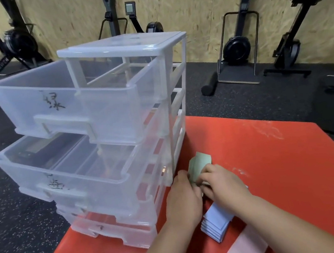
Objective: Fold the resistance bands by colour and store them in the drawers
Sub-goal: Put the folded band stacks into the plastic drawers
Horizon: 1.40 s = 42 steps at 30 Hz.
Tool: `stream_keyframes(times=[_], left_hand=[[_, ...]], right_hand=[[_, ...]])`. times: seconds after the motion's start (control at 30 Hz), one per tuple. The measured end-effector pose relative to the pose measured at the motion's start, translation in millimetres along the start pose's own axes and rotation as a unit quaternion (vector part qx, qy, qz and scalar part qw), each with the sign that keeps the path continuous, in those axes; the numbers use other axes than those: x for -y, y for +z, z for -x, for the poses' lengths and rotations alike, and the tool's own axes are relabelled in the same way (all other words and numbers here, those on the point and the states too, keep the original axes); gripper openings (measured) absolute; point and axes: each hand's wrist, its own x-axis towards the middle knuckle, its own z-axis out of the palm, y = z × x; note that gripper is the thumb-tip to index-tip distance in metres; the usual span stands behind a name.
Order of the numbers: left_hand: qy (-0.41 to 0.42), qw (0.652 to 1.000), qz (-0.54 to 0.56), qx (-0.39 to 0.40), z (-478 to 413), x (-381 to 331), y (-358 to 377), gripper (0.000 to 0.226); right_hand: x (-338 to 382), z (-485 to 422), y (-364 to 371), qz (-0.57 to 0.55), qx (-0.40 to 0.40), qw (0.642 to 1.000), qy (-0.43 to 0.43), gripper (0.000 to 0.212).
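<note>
Drawers (84, 108) stand at ten o'clock on the red mat (277, 163), the top two pulled out. Blue bands (215, 222) and pink bands (244, 249) lie at five o'clock. Left hand (183, 198) and right hand (221, 180) both pinch the green bands (200, 161) shut; square the edges, crease firmly.

The drawer unit (132, 132) blocks the left of the red surface (277, 163); its top drawer (66, 103) and second drawer (64, 173) jut out open, reachable from above; bare surface lies right of the hands; blue bands (216, 221) and pink bands (244, 249) crowd the near edge.
</note>
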Motion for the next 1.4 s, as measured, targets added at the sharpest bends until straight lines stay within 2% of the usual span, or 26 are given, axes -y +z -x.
stream_keyframes(times=[0.13,0.23,0.4,0.47,0.57,0.6,0.67,0.73,0.77,0.83,0.9,0.97,1.03,1.1,1.27,1.33,1.4], left_hand=[[0.043,0.998,-0.03,0.029,0,3,-1,0.038],[0.05,0.997,-0.038,0.038,-2,3,1,0.042],[0.046,0.997,0.003,0.055,-2,5,-4,0.068],[0.039,0.998,0.02,0.055,-2,7,-3,0.058],[0.022,0.998,0.032,0.058,-4,10,0,0.025],[0.021,0.998,0.028,0.057,-5,10,0,0.023],[0.026,0.998,0.01,0.056,-6,10,1,0.035],[0.018,0.998,-0.007,0.055,-7,5,1,0.046],[0.01,0.999,-0.012,0.051,-6,3,0,0.049],[0.005,0.999,-0.02,0.046,-6,0,-2,0.053],[0.006,0.998,-0.032,0.048,-7,2,-1,0.044],[-0.011,0.998,-0.033,0.056,-10,4,0,0.041],[-0.04,0.998,-0.001,0.039,-12,6,1,0.031],[-0.044,0.998,0.02,0.03,-12,8,1,0.023],[-0.041,0.998,0.027,0.05,-6,8,-6,0.021],[-0.023,0.997,0.047,0.051,-1,1,-14,0.039],[0.002,0.992,0.122,0.03,5,-12,-28,0.05]], right_hand=[[-1,-2,-1,-0.044,-0.003,0.999,0.027,0.032],[-1,-5,-5,-0.104,-0.024,0.993,0.058,0.031],[2,-8,-11,-0.156,-0.092,0.981,0.063,0.028],[8,-6,-12,-0.157,-0.065,0.985,0.035,0.026],[14,-3,-14,-0.171,0.029,0.985,0.017,0.022],[13,-6,-16,-0.183,0.032,0.982,0.02,0.019],[8,-17,-21,-0.195,-0.015,0.98,0.044,0.021],[-4,-34,-20,-0.157,-0.06,0.982,0.091,0.027],[-12,-43,-17,-0.112,-0.052,0.985,0.118,0.03],[-24,-59,-9,-0.023,0.037,0.985,0.169,0.051],[-34,-70,-2,-0.036,0.125,0.971,0.198,0.067],[-40,-77,-4,-0.099,0.147,0.962,0.21,0.058],[-47,-80,-9,-0.145,0.154,0.954,0.213,0.032],[-47,-81,-13,-0.167,0.162,0.947,0.223,0.025],[-22,-66,-18,-0.192,0.1,0.951,0.222,0.038],[-10,-55,-24,-0.234,0.041,0.95,0.201,0.035],[4,-42,-38,-0.318,-0.021,0.931,0.176,0.036]])
